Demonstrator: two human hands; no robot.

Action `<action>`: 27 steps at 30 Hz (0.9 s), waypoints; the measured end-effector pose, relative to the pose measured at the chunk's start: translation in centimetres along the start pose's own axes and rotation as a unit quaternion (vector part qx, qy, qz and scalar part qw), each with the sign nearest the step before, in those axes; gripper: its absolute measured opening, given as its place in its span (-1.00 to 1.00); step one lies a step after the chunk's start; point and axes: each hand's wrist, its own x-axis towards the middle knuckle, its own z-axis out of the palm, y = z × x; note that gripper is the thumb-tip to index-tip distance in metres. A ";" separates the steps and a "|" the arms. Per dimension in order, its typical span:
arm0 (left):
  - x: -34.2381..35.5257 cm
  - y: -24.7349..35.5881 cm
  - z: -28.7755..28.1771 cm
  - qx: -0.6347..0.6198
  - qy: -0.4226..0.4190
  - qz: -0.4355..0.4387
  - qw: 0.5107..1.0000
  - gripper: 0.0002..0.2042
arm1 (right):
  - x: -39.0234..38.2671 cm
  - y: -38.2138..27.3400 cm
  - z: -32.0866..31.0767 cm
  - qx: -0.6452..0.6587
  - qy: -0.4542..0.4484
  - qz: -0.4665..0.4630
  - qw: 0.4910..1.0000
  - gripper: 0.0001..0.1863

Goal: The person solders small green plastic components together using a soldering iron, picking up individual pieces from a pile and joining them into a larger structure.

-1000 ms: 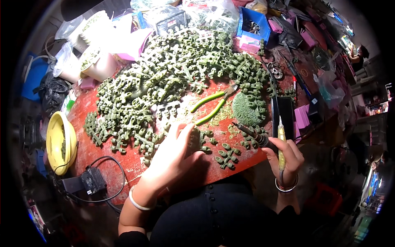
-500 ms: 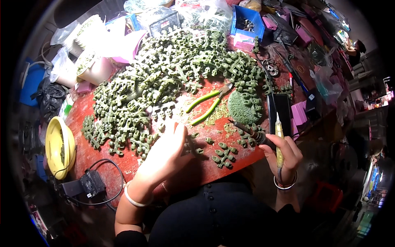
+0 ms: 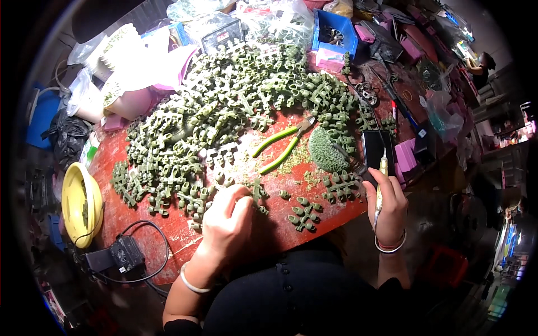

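Note:
My left hand (image 3: 227, 221) is closed at the near side of the red table, its fingers curled against a small green molded plastic part (image 3: 258, 192). My right hand (image 3: 388, 204) grips a dark pen-shaped tool (image 3: 353, 164), its blurred tip over a round green textured pad (image 3: 325, 150). A yellowish cord-like piece (image 3: 383, 165) also rises through this hand's fingers. Between the hands lie a knobbed green part cluster (image 3: 305, 214) and another similar cluster (image 3: 340, 186). Green-handled nippers (image 3: 276, 141) rest with handles spread among green trimmings.
A large heap of green plastic parts (image 3: 224, 95) covers the far middle of the red table (image 3: 185, 238). A yellow basin (image 3: 75, 207) stands at the left beside a black adapter (image 3: 126, 252) and cable. A blue bin (image 3: 350, 39) is at the back; a black phone-like slab (image 3: 376, 147) lies right.
My left hand has drawn slightly nearer to me, with its fingers curled tighter. The dark tool's tip has swung up over the green pad; my right hand has shifted slightly.

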 end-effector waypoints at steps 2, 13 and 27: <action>-0.7 0.2 0.3 0.012 -0.002 -0.007 1.000 -0.80 | -0.1 -0.1 0.1 -0.005 -0.011 0.011 1.000 -0.69; -1.5 1.6 -1.0 -0.108 -0.100 -0.129 0.981 -0.78 | -0.9 0.0 0.3 -0.016 -0.014 -0.008 1.000 -0.67; 0.1 1.3 0.8 -0.100 -0.059 -0.110 0.987 -0.79 | -1.1 -0.5 0.7 0.014 0.036 -0.022 0.999 -0.64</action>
